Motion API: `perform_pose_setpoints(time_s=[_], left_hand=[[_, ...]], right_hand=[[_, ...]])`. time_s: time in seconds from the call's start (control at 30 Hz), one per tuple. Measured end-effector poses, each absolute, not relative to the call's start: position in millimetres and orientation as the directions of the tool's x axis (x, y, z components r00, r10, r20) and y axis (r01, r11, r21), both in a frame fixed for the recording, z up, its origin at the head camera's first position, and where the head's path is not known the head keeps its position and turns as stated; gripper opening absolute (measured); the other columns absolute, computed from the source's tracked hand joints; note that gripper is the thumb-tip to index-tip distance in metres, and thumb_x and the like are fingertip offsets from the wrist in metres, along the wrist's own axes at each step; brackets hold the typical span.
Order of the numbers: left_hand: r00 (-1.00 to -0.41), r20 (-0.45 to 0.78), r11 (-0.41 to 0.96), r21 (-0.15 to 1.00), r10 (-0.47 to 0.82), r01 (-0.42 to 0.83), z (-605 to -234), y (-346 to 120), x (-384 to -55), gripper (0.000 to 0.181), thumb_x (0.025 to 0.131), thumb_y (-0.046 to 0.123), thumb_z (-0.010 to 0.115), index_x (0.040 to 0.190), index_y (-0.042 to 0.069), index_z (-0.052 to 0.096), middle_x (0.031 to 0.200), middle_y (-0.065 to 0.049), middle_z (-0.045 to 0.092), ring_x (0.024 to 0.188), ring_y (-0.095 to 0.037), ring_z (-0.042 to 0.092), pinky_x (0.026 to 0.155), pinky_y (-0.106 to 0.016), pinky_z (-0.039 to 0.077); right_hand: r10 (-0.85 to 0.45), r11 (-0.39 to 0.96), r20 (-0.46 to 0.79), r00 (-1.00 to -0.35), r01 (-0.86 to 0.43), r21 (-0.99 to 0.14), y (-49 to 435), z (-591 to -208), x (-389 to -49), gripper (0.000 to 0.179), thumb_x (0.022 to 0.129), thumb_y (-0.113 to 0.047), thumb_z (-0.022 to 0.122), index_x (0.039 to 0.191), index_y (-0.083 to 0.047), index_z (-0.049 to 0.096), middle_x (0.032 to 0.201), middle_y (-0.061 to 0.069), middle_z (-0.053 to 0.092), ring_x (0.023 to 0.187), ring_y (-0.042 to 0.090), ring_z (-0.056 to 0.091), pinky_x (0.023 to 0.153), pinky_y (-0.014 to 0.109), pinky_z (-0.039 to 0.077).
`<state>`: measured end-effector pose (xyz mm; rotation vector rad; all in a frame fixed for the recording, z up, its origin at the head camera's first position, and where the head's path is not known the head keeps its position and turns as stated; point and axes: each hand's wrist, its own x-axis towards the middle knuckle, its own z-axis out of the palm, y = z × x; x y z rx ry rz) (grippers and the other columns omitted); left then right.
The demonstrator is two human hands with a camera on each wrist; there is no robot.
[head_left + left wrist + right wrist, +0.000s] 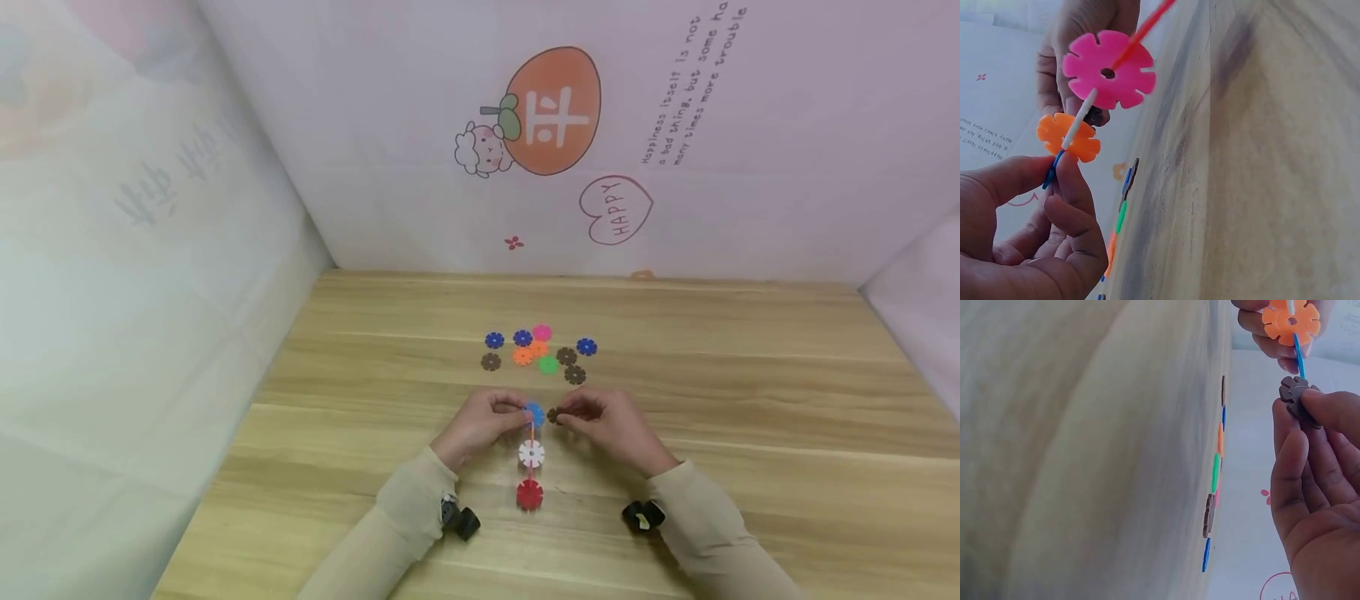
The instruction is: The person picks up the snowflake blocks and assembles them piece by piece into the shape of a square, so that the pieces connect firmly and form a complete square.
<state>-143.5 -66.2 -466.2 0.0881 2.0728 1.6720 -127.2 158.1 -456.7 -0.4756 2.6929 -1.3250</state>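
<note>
A chain of notched plastic discs extends toward the person from my left hand (480,425). Thumb and finger of that hand pinch the light blue disc (535,415) at its far end. Slotted crosswise behind it come an orange disc (1087,147), a white disc (532,454), a pink disc (1091,56) and a red disc (529,495). My right hand (611,425) pinches a brown disc (1297,403) between thumb and fingers. In the head view the brown disc is just right of the blue one, a small gap between them.
Beyond the hands, loose discs lie on the wooden table (750,375): several brown and blue ones (587,347), two orange (522,357), a green (548,365) and a pink (542,332). A printed white cloth (420,217) stands behind the table, with another at the left.
</note>
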Motion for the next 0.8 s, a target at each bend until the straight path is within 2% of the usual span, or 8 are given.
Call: perform_pose_setpoints(time_s=[0.3, 0.53, 0.8], left_hand=[[-0.869, -0.342, 0.226, 0.935, 0.358, -0.275, -466.1, -67.0, -143.6, 0.021, 0.088, 0.014, 0.073, 0.107, 0.004, 0.071, 0.100, -0.007, 0.073, 0.087, -0.012, 0.068, 0.083, -0.029, 0.058], [-0.871, -0.328, 0.208, 0.941, 0.367, -0.267, -464.7, -66.2, -144.3, 0.021, 0.087, 0.009, 0.073, 0.107, 0.000, 0.070, 0.097, -0.009, 0.073, 0.083, -0.012, 0.068, 0.082, -0.029, 0.058], [-0.872, -0.315, 0.234, 0.942, 0.373, -0.241, -469.8, -68.7, -137.0, 0.018, 0.086, 0.009, 0.073, 0.103, 0.002, 0.072, 0.094, -0.008, 0.074, 0.084, -0.013, 0.067, 0.083, -0.029, 0.057]], right_hand=[[-0.364, 0.561, 0.066, -0.929, -0.276, -0.781, 154.3, -454.7, -123.7, 0.014, 0.083, -0.008, 0.077, 0.093, -0.018, 0.074, 0.089, -0.005, 0.074, 0.082, 0.007, 0.067, 0.075, 0.020, 0.056], [-0.410, 0.543, 0.156, -0.899, -0.378, -0.750, 153.4, -451.7, -123.9, 0.017, 0.082, -0.004, 0.077, 0.091, -0.018, 0.076, 0.088, -0.005, 0.075, 0.080, 0.006, 0.068, 0.072, 0.022, 0.058], [-0.456, 0.534, 0.247, -0.855, -0.485, -0.693, 151.8, -457.5, -117.6, 0.021, 0.077, 0.001, 0.080, 0.090, -0.016, 0.077, 0.087, -0.002, 0.076, 0.077, 0.006, 0.070, 0.069, 0.020, 0.058]])
